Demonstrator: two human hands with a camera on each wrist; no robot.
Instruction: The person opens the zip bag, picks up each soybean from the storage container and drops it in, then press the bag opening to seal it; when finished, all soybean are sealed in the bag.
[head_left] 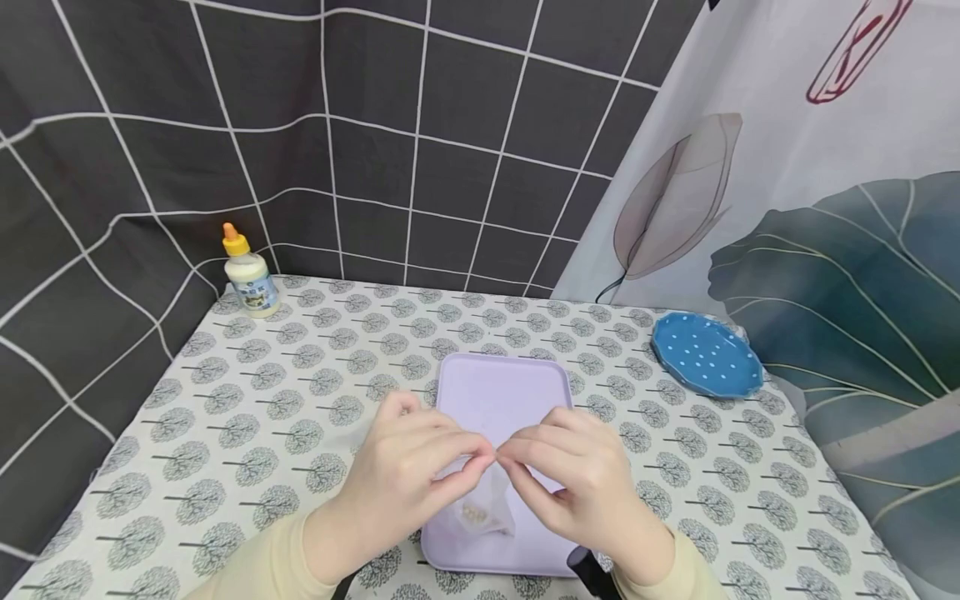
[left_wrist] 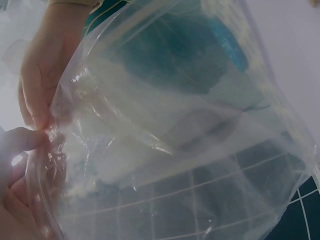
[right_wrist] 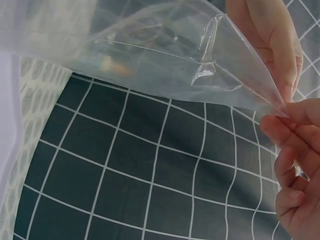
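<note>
A small clear plastic bag point(head_left: 480, 504) with a few pale bits in its bottom hangs over the lilac tray point(head_left: 501, 392). My left hand point(head_left: 420, 475) pinches the bag's top edge from the left, and my right hand point(head_left: 573, 479) pinches it from the right, fingertips nearly meeting. The left wrist view is filled by the clear bag point(left_wrist: 175, 130), with my left fingers point(left_wrist: 22, 142) on its edge. In the right wrist view the bag point(right_wrist: 150, 45) stretches to a corner pinched by my right fingers point(right_wrist: 295, 125).
A white glue bottle point(head_left: 250, 275) with an orange cap stands at the table's far left corner. A blue dotted plate point(head_left: 705, 354) lies at the far right. The tree-print tablecloth point(head_left: 315, 375) covers the table; curtains hang behind and at right.
</note>
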